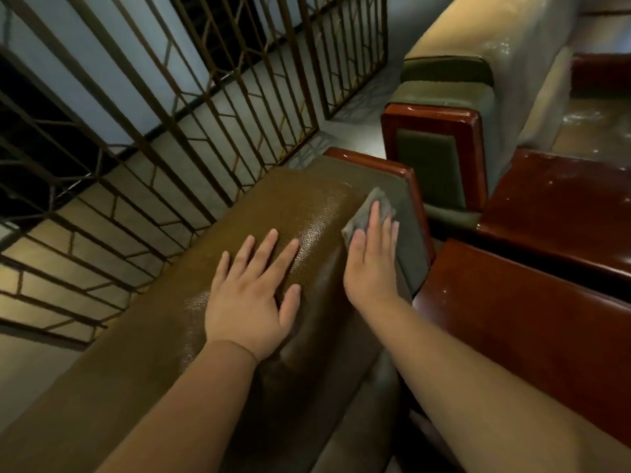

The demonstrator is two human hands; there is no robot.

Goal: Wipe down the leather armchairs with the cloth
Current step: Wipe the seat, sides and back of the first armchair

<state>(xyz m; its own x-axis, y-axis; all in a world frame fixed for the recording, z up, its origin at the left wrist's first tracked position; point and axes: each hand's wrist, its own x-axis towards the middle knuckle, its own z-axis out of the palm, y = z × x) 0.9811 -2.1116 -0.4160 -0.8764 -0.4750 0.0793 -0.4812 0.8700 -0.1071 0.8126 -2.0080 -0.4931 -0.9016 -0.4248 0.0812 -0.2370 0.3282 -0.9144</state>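
The brown leather backrest top of the near armchair [191, 278] runs diagonally through the middle of the view, shiny and wet in places. My left hand [254, 295] lies flat on it with fingers spread. My right hand [374, 257] presses a grey cloth [379, 203] with straight fingers against the chair's right edge, where the leather meets the grey-green side panel [409, 240]. Most of the cloth is hidden under the palm. A second armchair [440, 158] with green padding and a glossy red-brown wooden frame stands just beyond.
A brown metal window grille [164, 107] fills the left and back, close behind the chair. Glossy red-brown wooden armrests and a low table surface [553, 206] lie to the right. A beige sofa [495, 46] stands at the upper right. A strip of tiled floor [358, 131] shows between the grille and the chairs.
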